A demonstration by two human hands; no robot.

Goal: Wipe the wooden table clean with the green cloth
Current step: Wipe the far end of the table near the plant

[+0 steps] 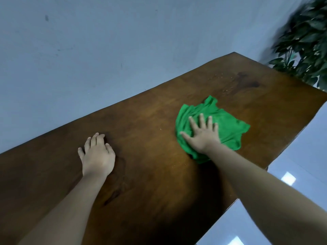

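- On the wooden table, seen from the head camera: the top runs diagonally from lower left to upper right, dark brown, against a blue-grey wall.
- Green cloth lies crumpled on the right part of the tabletop, nearer the table's right edge than the wall side.
- Right hand is pressed flat on the cloth, palm down, fingers spread and straight, not gripping; thumb out to the left on the cloth's edge.
- Left hand rests palm down on bare wood, well apart from the cloth; fingers loosely curled at the tips, holding nothing.
- Small pale crumbs and a darker stain sit on the wood beyond the cloth, toward the far corner.
- A few specks also near the cloth's left side.
- Leafy plant stands past the far right corner, blurred.
- Pale glossy floor shows to the right of the table.
- No readable writing or labels anywhere.
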